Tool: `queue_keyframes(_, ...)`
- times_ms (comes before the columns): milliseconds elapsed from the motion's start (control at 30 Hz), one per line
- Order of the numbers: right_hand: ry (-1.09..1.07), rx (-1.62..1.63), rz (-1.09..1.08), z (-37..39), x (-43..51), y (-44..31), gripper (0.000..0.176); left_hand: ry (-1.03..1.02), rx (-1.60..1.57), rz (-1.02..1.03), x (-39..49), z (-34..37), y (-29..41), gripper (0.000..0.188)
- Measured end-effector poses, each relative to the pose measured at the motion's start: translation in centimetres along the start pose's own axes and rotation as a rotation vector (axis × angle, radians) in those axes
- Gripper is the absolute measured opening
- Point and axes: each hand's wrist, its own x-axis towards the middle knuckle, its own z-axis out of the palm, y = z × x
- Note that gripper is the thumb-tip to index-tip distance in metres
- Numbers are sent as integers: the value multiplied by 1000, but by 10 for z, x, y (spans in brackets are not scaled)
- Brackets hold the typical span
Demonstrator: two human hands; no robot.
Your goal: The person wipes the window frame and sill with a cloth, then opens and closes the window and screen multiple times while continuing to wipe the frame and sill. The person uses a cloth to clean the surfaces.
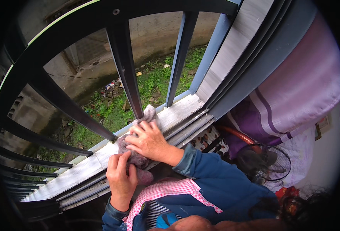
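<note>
A damp-looking greyish-purple cloth (138, 158) lies bunched across the white tiled window sill (106, 153) and the sliding-window track. My right hand (149, 141) presses on its upper part with the fingers bent into the folds. Lower down, my left hand (122, 173) pinches the cloth between thumb and fingers near its hanging end. The cloth's far tip touches the foot of a dark metal bar (126, 66) of the window guard. Dirt shows in the grooves of the window track (187, 132).
More dark bars (74, 106) curve along the outer sill edge, with weedy ground (155, 78) and a wall beyond. On the right are the grey window frame (262, 66), a purple curtain (302, 80) and an electric fan (265, 164) with a wire guard.
</note>
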Motion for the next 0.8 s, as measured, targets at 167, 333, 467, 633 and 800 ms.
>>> queue_keyframes(167, -6, -201, 196, -45, -22, 55, 17, -135, -116, 69, 5, 32, 7, 38)
queue_keyframes(333, 24, -233, 313, -67, -37, 91, 15, -235, -187, 189, 21, 67, 25, 39)
queue_keyframes(467, 66, -381, 368, -68, -37, 111, 17, -227, -138, 294, 33, 88, 31, 40)
queue_keyframes(633, 51, -555, 503, -79, -3, 131, 13, -187, -100, 253, 50, 111, 35, 44)
queue_keyframes(800, 649, -444, 123, -120, 7, 104, 16, -36, -200, 337, 57, 104, 41, 41)
